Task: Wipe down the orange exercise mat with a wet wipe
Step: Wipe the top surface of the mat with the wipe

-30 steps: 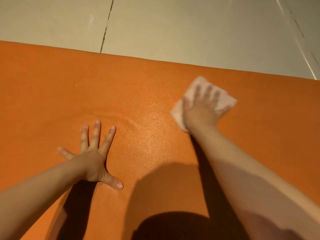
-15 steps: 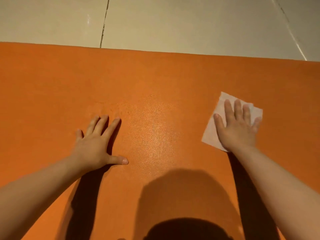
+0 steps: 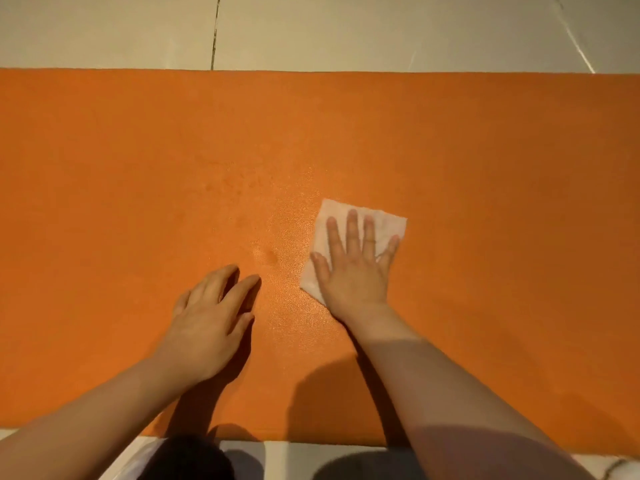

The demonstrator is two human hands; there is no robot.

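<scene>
Fingers (image 3: 351, 230) of the right hand (image 3: 353, 271) lie straight and spread, pressing flat on the wet wipe. Under everything, the orange exercise mat (image 3: 485, 202) spans the view on a pale tiled floor (image 3: 311, 29). Resting palm-down on the mat just left of the wipe, the left hand (image 3: 207, 323) has relaxed fingers holding nothing. Smallest, the white wet wipe (image 3: 332, 216) lies unfolded near the mat's middle.

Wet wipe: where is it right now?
In the head view the wet wipe lies flat on the orange mat, right of centre, pressed under the right hand.
</scene>
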